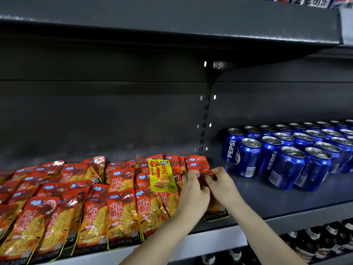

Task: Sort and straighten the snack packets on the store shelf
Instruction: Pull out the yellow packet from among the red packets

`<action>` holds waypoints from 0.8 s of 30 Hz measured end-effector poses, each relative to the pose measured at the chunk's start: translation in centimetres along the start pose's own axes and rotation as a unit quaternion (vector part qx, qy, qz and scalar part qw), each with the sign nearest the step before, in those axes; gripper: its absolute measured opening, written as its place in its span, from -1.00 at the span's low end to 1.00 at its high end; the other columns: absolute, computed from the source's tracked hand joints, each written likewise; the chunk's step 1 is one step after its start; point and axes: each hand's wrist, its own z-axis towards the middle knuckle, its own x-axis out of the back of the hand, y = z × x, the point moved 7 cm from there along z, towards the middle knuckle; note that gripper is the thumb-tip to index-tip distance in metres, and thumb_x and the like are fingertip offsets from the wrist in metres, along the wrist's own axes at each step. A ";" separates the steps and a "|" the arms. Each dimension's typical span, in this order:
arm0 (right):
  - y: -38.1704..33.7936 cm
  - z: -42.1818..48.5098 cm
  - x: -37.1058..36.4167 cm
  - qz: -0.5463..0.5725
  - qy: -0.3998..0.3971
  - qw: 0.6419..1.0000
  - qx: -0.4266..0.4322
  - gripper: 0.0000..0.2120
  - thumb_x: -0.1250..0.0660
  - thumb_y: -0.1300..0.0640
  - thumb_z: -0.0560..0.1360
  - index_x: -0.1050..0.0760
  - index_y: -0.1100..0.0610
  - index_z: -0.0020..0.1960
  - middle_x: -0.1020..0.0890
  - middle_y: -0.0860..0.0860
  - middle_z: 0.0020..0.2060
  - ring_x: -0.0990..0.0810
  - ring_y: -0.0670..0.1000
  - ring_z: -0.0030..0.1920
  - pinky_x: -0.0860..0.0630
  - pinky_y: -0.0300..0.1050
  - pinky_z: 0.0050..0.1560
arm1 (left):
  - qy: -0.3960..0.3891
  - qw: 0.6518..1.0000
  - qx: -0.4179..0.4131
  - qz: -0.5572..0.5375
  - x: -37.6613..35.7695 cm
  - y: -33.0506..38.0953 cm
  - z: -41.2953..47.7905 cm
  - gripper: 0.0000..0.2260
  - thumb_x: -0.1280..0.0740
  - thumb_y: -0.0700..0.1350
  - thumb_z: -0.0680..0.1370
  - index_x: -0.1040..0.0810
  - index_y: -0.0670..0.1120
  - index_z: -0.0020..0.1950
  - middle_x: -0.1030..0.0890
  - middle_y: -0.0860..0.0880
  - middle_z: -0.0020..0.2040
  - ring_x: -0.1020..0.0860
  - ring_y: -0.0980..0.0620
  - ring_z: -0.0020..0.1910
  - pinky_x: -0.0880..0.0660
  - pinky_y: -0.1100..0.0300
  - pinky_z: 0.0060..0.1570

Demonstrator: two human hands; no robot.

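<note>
both hands meet at the lower middle of the frame, over the right end of the snack rows. the left hand and the right hand each have their fingers curled in, pinching the top edge of one red packet between them. its lower end shows below the wrists, a black band that reads "konchew" in pale letters. the packet lies on the dark grey shelf, last in line and just right of its neighbours.

the red-and-orange packets fill the lower left of the frame in overlapping rows that lean back toward the rear panel. each carries a small blue logo tag at its top left corner, large chinese characters that read "双面" and "金钱肚" over a picture of honeycomb-textured food, and the same "konchew" band along the bottom. the rows at the far left are looser and lie at mixed angles.

one yellow packet lies on top of the red ones, just left of the left hand. it bears big red characters "捞汁", smaller ones that look like "豆腐", and a picture of a glazed block of food.

at right centre, well apart from the snacks, blue pepsi cans stand upright in rows, with "pepsi" running up their sides in white.

an upper shelf spans the top; blue-and-white labels at the upper right corner read "百事可乐". dark bottles sit on the level below, at lower right.
</note>
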 end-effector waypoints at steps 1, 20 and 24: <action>0.1 0.1 -0.1 0.002 -0.001 1.000 0.000 -0.87 -0.21 0.14 0.58 -0.38 0.16 0.09 -0.52 -0.04 -0.11 -0.46 -0.15 -0.20 -0.30 -0.37 -0.32 | -0.001 1.000 0.001 0.001 0.0 0.1 0.0 -0.62 -0.22 -0.20 0.56 -0.25 -0.03 0.35 -0.34 -0.03 0.30 -0.40 0.05 0.24 -0.38 0.27 0.17; 1.9 0.3 -0.6 -0.058 0.011 0.998 0.013 -0.88 -0.26 0.14 0.50 -0.53 0.18 -0.11 -0.60 0.06 -0.14 -0.58 0.08 -0.06 -0.38 -0.23 -0.25 | -0.018 0.999 -0.028 0.002 0.5 0.2 -0.8 -0.67 -0.21 -0.20 0.57 -0.29 -0.04 0.31 -0.37 -0.01 0.28 -0.40 0.08 0.22 -0.28 0.38 0.09; 1.8 -0.1 -0.1 -0.060 0.009 0.998 0.023 -0.89 -0.26 0.15 0.53 -0.52 0.18 -0.05 -0.61 0.02 -0.15 -0.56 -0.05 -0.15 -0.28 -0.37 -0.36 | -0.024 0.999 -0.032 0.013 0.6 0.2 -1.1 -0.67 -0.21 -0.19 0.57 -0.29 -0.03 0.32 -0.37 0.00 0.29 -0.41 0.07 0.23 -0.29 0.38 0.08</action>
